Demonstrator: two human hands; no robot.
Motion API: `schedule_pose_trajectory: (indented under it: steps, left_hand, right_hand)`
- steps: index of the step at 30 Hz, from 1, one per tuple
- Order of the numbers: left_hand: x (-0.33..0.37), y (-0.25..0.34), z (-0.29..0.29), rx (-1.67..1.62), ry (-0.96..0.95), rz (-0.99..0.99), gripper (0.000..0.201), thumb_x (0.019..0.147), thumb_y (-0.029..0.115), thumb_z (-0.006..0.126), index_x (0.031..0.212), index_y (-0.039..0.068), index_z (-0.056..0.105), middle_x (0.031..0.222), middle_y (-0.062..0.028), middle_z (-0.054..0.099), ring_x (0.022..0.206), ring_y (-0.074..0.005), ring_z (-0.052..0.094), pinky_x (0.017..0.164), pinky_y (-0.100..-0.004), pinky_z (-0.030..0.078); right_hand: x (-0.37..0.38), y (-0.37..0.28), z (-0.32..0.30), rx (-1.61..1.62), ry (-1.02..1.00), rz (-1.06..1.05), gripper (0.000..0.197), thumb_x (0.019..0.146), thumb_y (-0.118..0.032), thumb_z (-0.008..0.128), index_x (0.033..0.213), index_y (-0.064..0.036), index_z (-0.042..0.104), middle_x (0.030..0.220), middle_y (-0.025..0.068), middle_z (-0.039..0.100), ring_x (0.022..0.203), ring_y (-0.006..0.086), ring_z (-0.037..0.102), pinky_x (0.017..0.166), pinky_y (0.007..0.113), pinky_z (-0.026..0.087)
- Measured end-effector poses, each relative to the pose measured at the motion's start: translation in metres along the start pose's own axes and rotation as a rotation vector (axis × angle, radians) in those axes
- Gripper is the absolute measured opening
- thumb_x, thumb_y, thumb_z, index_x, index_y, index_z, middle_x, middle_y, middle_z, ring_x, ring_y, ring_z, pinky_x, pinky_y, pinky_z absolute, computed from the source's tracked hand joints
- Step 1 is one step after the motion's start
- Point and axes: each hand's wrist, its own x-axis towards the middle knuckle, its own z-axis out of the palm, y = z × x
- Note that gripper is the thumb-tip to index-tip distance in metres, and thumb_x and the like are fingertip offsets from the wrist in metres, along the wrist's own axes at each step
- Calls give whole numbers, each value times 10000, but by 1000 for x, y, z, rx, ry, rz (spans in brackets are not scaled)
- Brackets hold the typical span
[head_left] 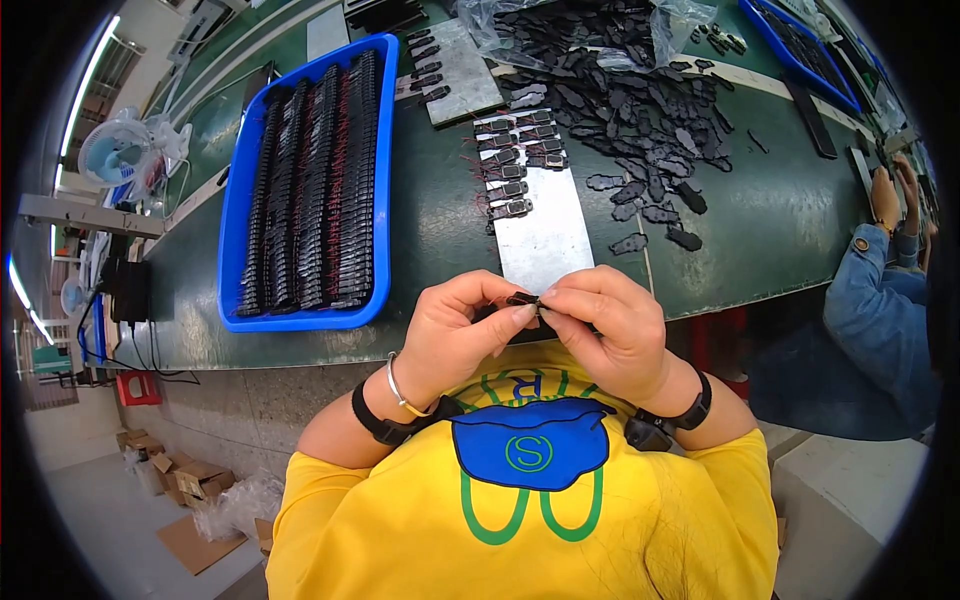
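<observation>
Both my hands meet just past the table's front edge, pinching one small black part with red wires (521, 298). My left hand (458, 325) grips its left end between thumb and fingers. The fingertips of my right hand (612, 325) press on its other end, hiding much of it. Just beyond lies a pale metal plate (545, 235), its near end close to my fingers. On its far half sit several small black speaker-like modules (508, 190) in two columns, red wires trailing off the left side.
A blue tray (381, 220) packed with rows of black wired parts stands left. Flat black pieces (655, 150) are heaped at the far right, near clear plastic bags (685, 22). Another metal plate (458, 85) with modules lies farther back. A co-worker's sleeve (868, 300) shows at right.
</observation>
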Motion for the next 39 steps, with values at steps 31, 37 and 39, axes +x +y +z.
schedule_pose_trajectory:
  steps: [31, 37, 39]
  left_hand:
    - [0, 21, -9, 568, -257, 113, 146, 835, 15, 682, 977, -16, 669, 845, -58, 691, 754, -92, 639, 678, -217, 502]
    - [0, 17, -9, 555, -267, 132, 133, 850, 50, 671, 978, 15, 660, 813, -60, 679, 717, -97, 623, 647, -237, 494]
    - [-1, 16, -9, 544, -259, 130, 132, 851, 51, 671, 977, 14, 659, 815, -61, 679, 717, -97, 622, 647, -237, 494]
  right_hand:
    - [11, -1, -24, 134, -454, 169, 90, 789, -1, 680, 875, 12, 656, 774, 124, 658, 674, 272, 651, 587, 318, 501]
    - [11, -1, -25, 139, -483, 165, 84, 785, 2, 677, 863, 14, 648, 753, 128, 649, 660, 282, 645, 581, 326, 500]
    - [11, -2, -24, 136, -479, 161, 80, 785, 5, 674, 859, 14, 645, 750, 128, 646, 657, 284, 643, 579, 327, 499]
